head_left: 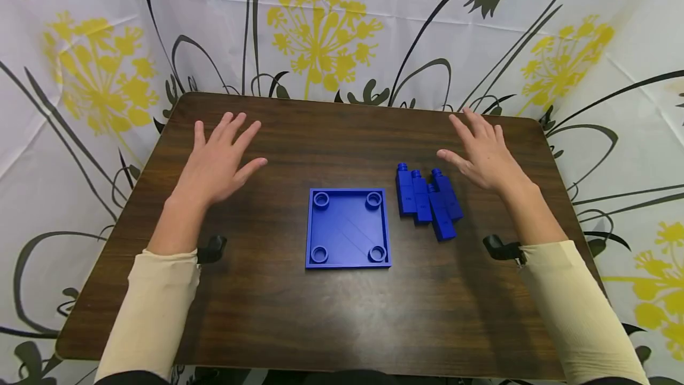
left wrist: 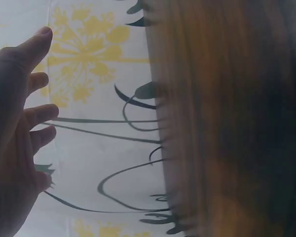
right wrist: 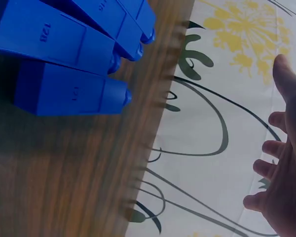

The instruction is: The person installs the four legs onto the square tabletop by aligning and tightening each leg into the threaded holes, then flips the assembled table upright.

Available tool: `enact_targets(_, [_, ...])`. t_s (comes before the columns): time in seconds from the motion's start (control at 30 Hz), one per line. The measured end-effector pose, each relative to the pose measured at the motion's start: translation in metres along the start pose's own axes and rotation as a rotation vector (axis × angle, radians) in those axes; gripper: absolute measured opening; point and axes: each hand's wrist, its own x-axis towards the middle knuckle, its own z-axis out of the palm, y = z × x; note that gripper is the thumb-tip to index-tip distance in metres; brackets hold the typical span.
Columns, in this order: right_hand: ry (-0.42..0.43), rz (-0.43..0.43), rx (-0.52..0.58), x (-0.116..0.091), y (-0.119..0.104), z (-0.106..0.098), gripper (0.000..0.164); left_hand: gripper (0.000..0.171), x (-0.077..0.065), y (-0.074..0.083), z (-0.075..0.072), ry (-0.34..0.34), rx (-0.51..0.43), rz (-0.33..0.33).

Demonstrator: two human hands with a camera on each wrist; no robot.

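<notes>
My left hand (head_left: 216, 162) is held over the left side of the table, fingers spread, with nothing in it. Over the right side, my right hand (head_left: 483, 153) is likewise spread and holds nothing. Between them lies a square blue tray-like panel (head_left: 347, 227) with a raised rim and a round socket in each corner. To its right, several blue pegged legs (head_left: 440, 210) lie side by side, nearest to my right hand. In the right wrist view these blue legs (right wrist: 74, 91) show rounded knobs at one end and stamped numbers on their sides.
The dark wood-grain table (head_left: 256, 314) has rounded corners. A white curtain (head_left: 224, 28) with yellow and grey flower prints hangs along its back and sides. A black wrist camera mount (head_left: 212, 249) sticks out at the left cuff, another mount (head_left: 502, 248) at the right.
</notes>
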Motion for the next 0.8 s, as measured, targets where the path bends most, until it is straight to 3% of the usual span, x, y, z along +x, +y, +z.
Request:
enact_targets(0.2, [-0.029,0.106,-0.022,-0.021,-0.008,0.012,0.072,0.072,-0.013,0.01,0.022,-0.04,-0.155,0.011])
enact_targets(0.47, [-0.14,0.315,0.112,-0.067,-0.015,0.056,0.061,0.073,-0.041,0.05,0.065,-0.213,-0.335,0.054])
enact_targets(0.57, [-0.098,0.359,0.153,-0.08,-0.017,0.071,0.059,0.072,-0.048,0.062,0.077,-0.229,-0.371,0.066])
enact_targets(0.8, [0.092,0.426,0.17,-0.094,-0.029,0.088,0.053,0.071,-0.056,0.076,0.094,-0.253,-0.41,0.049])
